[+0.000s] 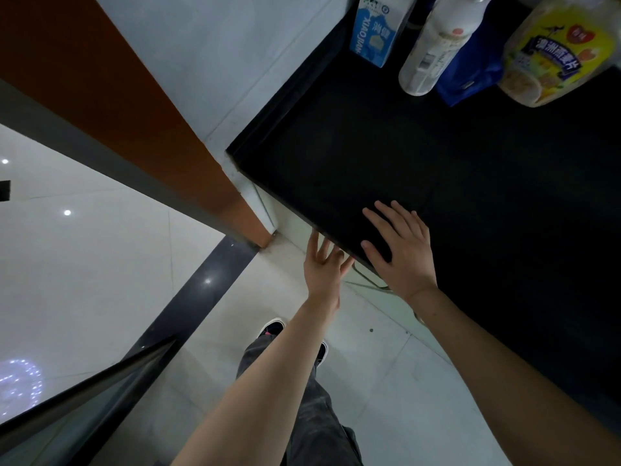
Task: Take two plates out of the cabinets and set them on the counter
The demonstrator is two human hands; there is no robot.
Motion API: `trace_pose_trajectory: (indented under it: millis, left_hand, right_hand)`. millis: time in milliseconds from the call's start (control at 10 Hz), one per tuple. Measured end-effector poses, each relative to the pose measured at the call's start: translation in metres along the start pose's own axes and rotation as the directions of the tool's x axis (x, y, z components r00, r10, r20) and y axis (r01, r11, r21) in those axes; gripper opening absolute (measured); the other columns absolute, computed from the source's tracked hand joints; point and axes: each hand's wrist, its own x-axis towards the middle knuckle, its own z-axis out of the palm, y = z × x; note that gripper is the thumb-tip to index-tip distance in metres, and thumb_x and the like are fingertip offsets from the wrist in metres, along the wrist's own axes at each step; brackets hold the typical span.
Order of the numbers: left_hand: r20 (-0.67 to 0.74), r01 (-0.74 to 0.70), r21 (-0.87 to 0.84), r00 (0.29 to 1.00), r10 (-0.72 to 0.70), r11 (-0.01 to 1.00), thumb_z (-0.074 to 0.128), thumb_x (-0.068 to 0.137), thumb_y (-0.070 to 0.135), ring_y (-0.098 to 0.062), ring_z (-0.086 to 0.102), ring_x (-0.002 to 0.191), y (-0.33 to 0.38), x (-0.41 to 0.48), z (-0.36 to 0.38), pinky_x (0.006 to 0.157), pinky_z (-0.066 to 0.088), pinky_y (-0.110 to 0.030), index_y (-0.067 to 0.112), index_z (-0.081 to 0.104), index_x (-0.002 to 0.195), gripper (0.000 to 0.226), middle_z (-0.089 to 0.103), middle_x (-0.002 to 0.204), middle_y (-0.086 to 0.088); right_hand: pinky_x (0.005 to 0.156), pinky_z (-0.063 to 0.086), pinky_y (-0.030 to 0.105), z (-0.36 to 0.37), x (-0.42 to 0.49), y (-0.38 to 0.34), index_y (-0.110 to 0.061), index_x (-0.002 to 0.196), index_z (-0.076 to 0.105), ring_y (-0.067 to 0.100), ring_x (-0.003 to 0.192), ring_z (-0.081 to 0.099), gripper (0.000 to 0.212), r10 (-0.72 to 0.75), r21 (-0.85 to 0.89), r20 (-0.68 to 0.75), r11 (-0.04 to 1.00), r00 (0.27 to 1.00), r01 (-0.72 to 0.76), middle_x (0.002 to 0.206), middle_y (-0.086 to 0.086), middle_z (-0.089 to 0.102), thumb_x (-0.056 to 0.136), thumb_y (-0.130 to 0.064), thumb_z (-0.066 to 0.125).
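No plate is in view. A black counter (453,169) fills the right of the head view. My right hand (401,248) lies flat on the counter's near left edge, fingers spread, holding nothing. My left hand (324,264) reaches below that edge, palm up and fingers apart, its fingertips touching the underside of the counter's lip. Whatever stands under the counter is hidden by the top.
A blue-and-white carton (374,28), a white bottle (433,48), a blue bag (477,68) and a yellow-labelled jar (557,52) stand at the counter's far end. An orange panel (100,85) and grey frame (100,156) run along the left. Pale tiled floor (386,381) lies below.
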Motion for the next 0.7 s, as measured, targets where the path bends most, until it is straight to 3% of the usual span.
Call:
trace_pose_trajectory:
  millis: [100, 200, 300, 400, 500, 600, 700]
  left_hand:
    - [0.0, 0.014, 0.01, 1.0, -0.014, 1.0, 0.052, 0.086, -0.015, -0.02, 0.062, 0.119, -0.001, 0.001, -0.002, 0.092, 0.056, -0.039, 0.031, 0.034, 0.146, 0.077, 0.052, 0.143, -0.006]
    - [0.066, 0.043, 0.135, 0.996, -0.052, 0.99, 0.055, 0.085, -0.012, -0.022, 0.058, 0.123, 0.007, -0.002, -0.005, 0.101, 0.051, -0.043, 0.038, 0.028, 0.147, 0.085, 0.046, 0.146, -0.002]
    - [0.078, 0.072, 0.413, 0.99, -0.114, 0.908, 0.053, 0.089, -0.004, -0.022, 0.054, 0.127, 0.02, -0.008, -0.006, 0.103, 0.047, -0.036, 0.038, 0.018, 0.15, 0.082, 0.048, 0.146, -0.005]
    - [0.014, 0.081, 0.58, 0.994, -0.109, 0.811, 0.054, 0.088, -0.001, -0.023, 0.059, 0.114, 0.044, -0.022, -0.015, 0.093, 0.051, -0.032, 0.02, 0.032, 0.148, 0.067, 0.053, 0.138, -0.012]
    - [0.064, -0.025, 0.666, 0.998, -0.023, 0.745, 0.05, 0.088, 0.0, -0.026, 0.062, 0.107, 0.078, -0.045, -0.027, 0.084, 0.051, -0.031, 0.013, 0.051, 0.127, 0.041, 0.06, 0.122, -0.01]
    - [0.203, -0.27, 0.704, 0.963, 0.178, 0.657, 0.049, 0.087, -0.006, -0.028, 0.062, 0.094, 0.125, -0.069, -0.032, 0.075, 0.047, -0.032, 0.021, 0.058, 0.103, 0.033, 0.066, 0.102, -0.004]
    - [0.381, -0.494, 0.708, 0.869, 0.317, 0.504, 0.053, 0.091, -0.002, -0.026, 0.065, 0.1, 0.176, -0.108, -0.031, 0.082, 0.048, -0.034, 0.024, 0.06, 0.111, 0.033, 0.068, 0.108, -0.001]
  right_hand:
    - [0.122, 0.017, 0.045, 0.001, 0.0, 0.001, -0.031, 0.146, 0.042, 0.016, 0.148, 0.026, 0.053, 0.005, 0.004, 0.004, 1.0, 1.0, -0.005, 0.154, -0.007, 0.041, 0.096, -0.047, 0.047]
    - [0.122, 0.016, 0.043, 0.002, 0.001, 0.002, -0.031, 0.146, 0.043, 0.016, 0.148, 0.026, 0.053, 0.004, 0.006, -0.001, 1.0, 1.0, -0.004, 0.153, -0.007, 0.041, 0.096, -0.047, 0.047]
    - [0.122, 0.012, 0.038, -0.002, 0.0, -0.002, -0.031, 0.146, 0.041, 0.016, 0.148, 0.026, 0.053, 0.02, 0.005, 0.029, 1.0, 0.999, -0.02, 0.154, -0.007, 0.04, 0.095, -0.047, 0.046]
    - [0.122, 0.006, 0.034, -0.013, 0.0, -0.007, -0.032, 0.147, 0.04, 0.013, 0.149, 0.02, 0.053, 0.048, 0.077, 0.117, 0.995, 0.992, -0.057, 0.155, -0.009, 0.036, 0.096, -0.044, 0.047]
    - [0.12, 0.018, 0.03, -0.038, -0.008, -0.025, -0.025, 0.143, 0.047, 0.013, 0.145, 0.027, 0.046, 0.192, 0.323, 0.211, 0.912, 0.958, -0.254, 0.154, -0.007, 0.037, 0.099, -0.034, 0.049]
    - [0.111, 0.037, 0.028, -0.079, -0.036, -0.041, -0.023, 0.135, 0.055, 0.011, 0.13, 0.046, 0.037, 0.334, 0.508, 0.124, 0.788, 0.935, -0.349, 0.139, -0.008, 0.05, 0.099, -0.029, 0.05]
    - [0.102, 0.045, 0.024, -0.129, -0.078, -0.05, -0.025, 0.128, 0.06, 0.004, 0.116, 0.054, 0.031, 0.483, 0.595, 0.014, 0.699, 0.875, -0.395, 0.126, -0.012, 0.057, 0.098, -0.026, 0.052]
